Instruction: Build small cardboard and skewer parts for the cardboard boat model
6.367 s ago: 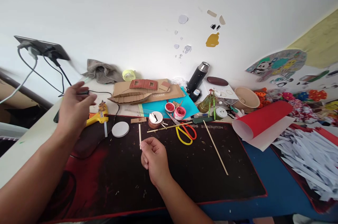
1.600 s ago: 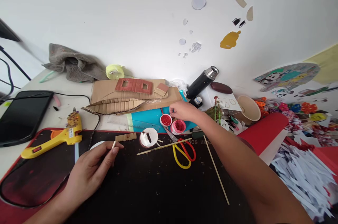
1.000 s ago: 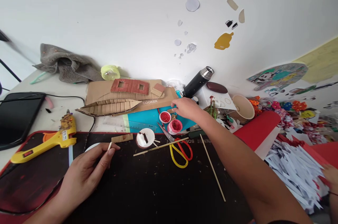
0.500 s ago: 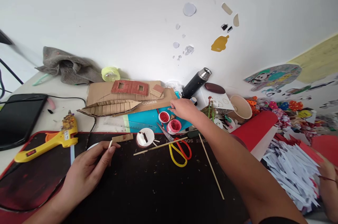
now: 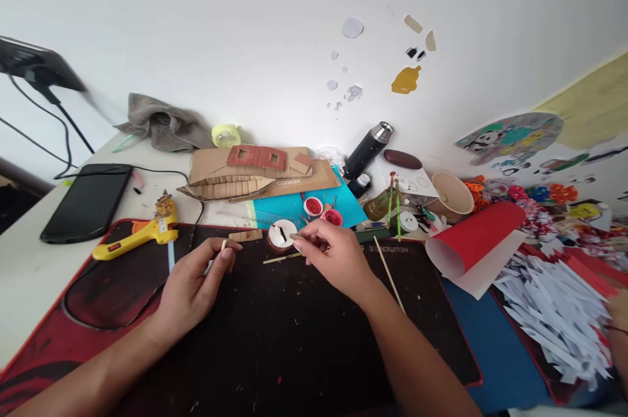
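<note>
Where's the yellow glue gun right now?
In the head view, the yellow glue gun lies on the left part of the dark mat, near its far edge, between the black tablet-like device and the left hand.

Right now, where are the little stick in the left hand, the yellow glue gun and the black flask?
Little stick (image 5: 224, 244): head view, its upper end.
Yellow glue gun (image 5: 144, 237): head view, its handle.
Black flask (image 5: 363, 154): head view, its dark body.
</note>
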